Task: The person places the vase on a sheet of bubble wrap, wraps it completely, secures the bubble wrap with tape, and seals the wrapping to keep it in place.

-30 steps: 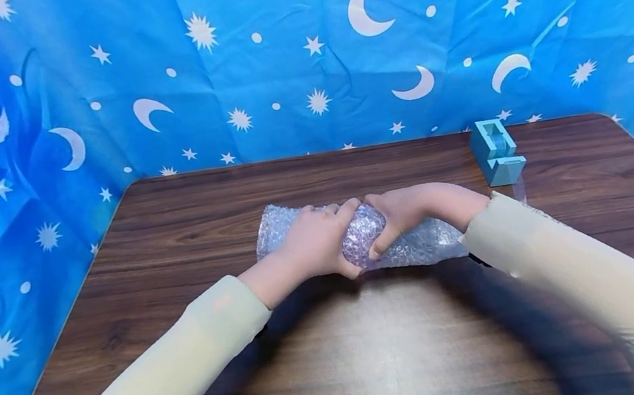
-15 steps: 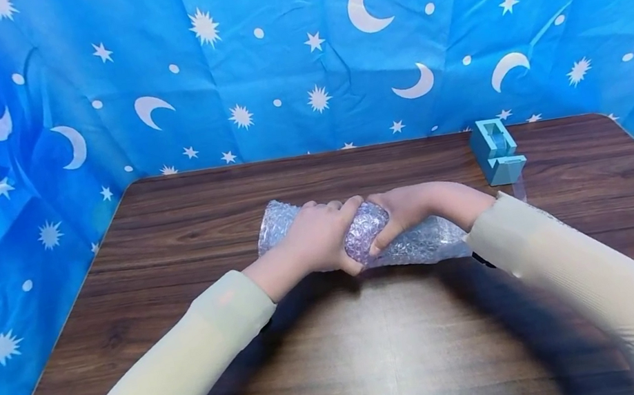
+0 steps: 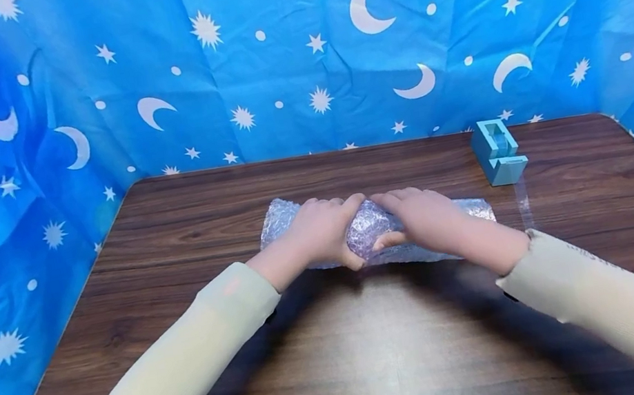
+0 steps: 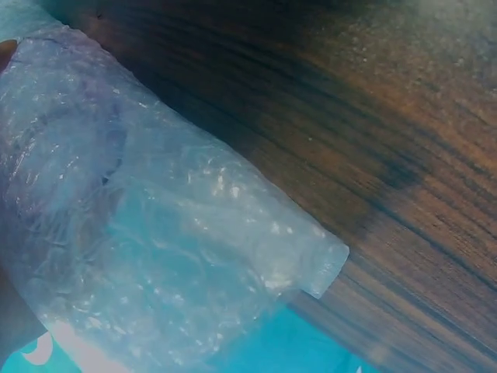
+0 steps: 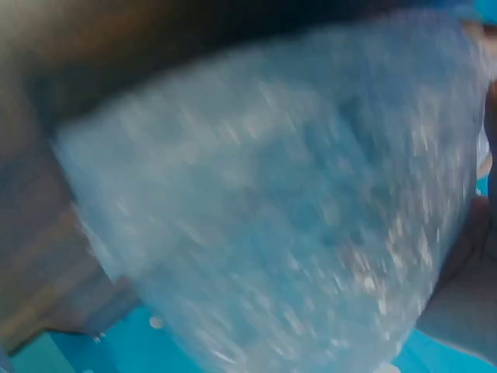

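Head view: bubble-wrap bundle [image 3: 370, 229] is lying crosswise at centre frame, one crumpled end poking out left of the hands, the other out to the right. Middle is showing a purplish tint. Left hand [image 3: 322, 228] is gripping it just left of centre, thumb on the near side, fingers over the far side. Right hand [image 3: 430, 217] is holding it just right of centre, fingers over the far side, thumb on the near side. Both grips are spread about the bundle's thickness, a narrow gap between the hands. Light cuffed sleeves [image 3: 193, 358] are coming in from lower left and lower right. Teal tape dispenser [image 3: 506, 170] is standing upper right on the wood-grain counter [image 3: 380, 348], clear tape strip [image 3: 523, 201] hanging off its near end. Blue moon-and-star cloth [image 3: 281, 57] is filling the upper frame.

Left wrist view: bundle is covering the left half, tapering to an end right of centre; counter is showing upper right, cloth along the bottom. Skin is showing only at the left edge, so can't tell the grip from here.

Right wrist view: blurred. Bundle is filling most of the frame, part of a hand bordering it at right; grip unclear here. Counter is showing at left, cloth along the bottom.
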{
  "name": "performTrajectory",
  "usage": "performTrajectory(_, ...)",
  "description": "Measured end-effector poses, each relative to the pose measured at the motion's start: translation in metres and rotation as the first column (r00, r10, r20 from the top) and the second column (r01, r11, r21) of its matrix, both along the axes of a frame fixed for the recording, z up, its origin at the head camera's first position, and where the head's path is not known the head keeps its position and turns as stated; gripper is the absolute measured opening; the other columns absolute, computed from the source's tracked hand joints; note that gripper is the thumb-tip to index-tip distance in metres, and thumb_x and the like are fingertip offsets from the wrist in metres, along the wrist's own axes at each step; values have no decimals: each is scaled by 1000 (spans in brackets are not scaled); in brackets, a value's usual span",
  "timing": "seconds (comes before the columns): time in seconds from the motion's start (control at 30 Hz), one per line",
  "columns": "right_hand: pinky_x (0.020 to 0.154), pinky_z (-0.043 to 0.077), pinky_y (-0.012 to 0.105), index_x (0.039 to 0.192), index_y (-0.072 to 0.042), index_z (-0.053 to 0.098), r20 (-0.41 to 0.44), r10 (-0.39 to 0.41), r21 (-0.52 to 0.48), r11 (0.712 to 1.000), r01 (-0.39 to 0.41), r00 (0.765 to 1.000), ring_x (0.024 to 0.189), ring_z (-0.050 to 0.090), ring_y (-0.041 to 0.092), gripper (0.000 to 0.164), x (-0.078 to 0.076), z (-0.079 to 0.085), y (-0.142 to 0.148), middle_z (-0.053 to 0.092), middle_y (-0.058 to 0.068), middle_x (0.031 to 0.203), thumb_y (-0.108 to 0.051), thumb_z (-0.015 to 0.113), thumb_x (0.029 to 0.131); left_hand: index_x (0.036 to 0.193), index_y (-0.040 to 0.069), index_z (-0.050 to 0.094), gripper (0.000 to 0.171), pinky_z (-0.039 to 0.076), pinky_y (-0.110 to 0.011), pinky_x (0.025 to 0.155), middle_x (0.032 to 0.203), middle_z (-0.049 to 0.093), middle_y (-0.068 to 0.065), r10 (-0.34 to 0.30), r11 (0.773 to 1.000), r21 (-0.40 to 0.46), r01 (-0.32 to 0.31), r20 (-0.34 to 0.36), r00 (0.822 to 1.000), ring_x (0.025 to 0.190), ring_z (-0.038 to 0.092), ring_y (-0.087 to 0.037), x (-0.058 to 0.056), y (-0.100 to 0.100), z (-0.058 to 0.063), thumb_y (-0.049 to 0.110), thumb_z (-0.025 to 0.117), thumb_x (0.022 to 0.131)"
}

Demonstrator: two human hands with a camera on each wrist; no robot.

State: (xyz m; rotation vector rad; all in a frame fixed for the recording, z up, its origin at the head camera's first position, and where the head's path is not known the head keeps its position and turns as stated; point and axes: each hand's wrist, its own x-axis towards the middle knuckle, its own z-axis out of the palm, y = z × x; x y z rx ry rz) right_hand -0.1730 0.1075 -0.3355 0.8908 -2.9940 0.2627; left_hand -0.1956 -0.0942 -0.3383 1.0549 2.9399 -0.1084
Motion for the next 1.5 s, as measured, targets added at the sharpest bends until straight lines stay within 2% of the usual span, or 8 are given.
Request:
performTrajectory(0.2,111,48,58,147,2,51,-198,12,-29,999,-18,980,134,59,41,74,12,-15,5,61,24,144,-47,67,94,154,9,40,106,59,-45,90,123,73,-14,5,1000,-13,-4,39,999,104,73,-29,-8,6,4,57,86,70)
performTrajectory(0.33,115,44,58,152,4,44,-182,24,2,1000,-24,983,139,55,40,89,14,-19,5,56,24,149,-56,70,90,154,11,40,105,59,-44,92,124,72,-12,27,1000,-19,-25,98,995,108,72,-26,-13,8,5,55,86,70)
performTrajectory(0.5,116,41,62,155,4,36,-141,13,38,999,-8,990,142,51,40,112,14,-20,4,51,25,153,-64,79,77,152,13,40,101,58,-45,96,126,72,-13,31,999,4,-32,162,986,113,71,-27,-20,7,5,53,85,71)
performTrajectory(0.7,111,46,62,154,6,35,-235,28,111,994,-2,972,136,56,41,125,8,-26,-1,53,26,149,-69,83,67,149,14,43,96,57,-44,98,126,72,-12,34,997,62,-50,234,972,113,70,-28,-29,3,6,49,86,71)
performTrajectory(0.8,107,51,57,152,7,38,-284,30,127,992,7,958,130,60,40,124,4,-30,-3,57,26,145,-69,85,65,150,14,44,95,56,-43,100,129,70,-10,39,994,86,-66,287,957,115,69,-28,-33,2,8,48,85,73)
performTrajectory(1.17,88,61,46,142,8,47,-312,34,118,993,4,950,105,71,37,112,-15,-29,-9,68,25,121,-64,88,66,149,11,44,87,53,-40,102,133,64,-9,43,971,189,-148,469,882,117,64,-24,-46,-3,8,41,83,77)
performTrajectory(1.4,87,61,47,139,7,49,-309,37,100,995,-6,950,102,71,37,101,-21,-31,-9,69,24,117,-54,89,69,149,6,41,86,54,-38,102,135,60,-13,-9,959,240,-152,561,828,118,62,-25,-52,-4,8,35,82,79)
performTrajectory(1.5,89,61,48,139,6,49,-295,40,106,994,-9,955,103,70,37,100,-23,-29,-9,69,23,117,-52,90,69,150,6,38,88,53,-38,103,137,58,-14,16,960,221,-172,570,821,120,61,-26,-52,-4,9,36,82,80)
